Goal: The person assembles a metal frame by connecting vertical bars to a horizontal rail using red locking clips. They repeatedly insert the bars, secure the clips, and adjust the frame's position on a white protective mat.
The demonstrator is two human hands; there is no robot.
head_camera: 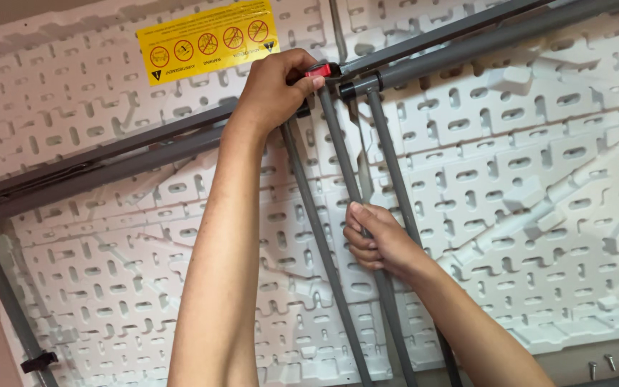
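Red latch: a small red catch at the top end of the grey metal legs, where they meet the grey crossbar; it sits just right of the yellow warning sticker.
Left hand: reaches up to the red latch, fingers curled around it and the thumb tip pressed onto its red face.
Grey leg tube: runs down from the red latch toward the lower edge of the view, with a second tube just beside it on the right.
Right hand: well below the red latch, fingers wrapped and closed around the grey leg tube.
White table underside: moulded plastic with rows of slots, spreading on all sides behind the red latch.
Black clip: far below and left of the red latch, on the grey frame rail.
Screws: two, far below and right of the red latch.
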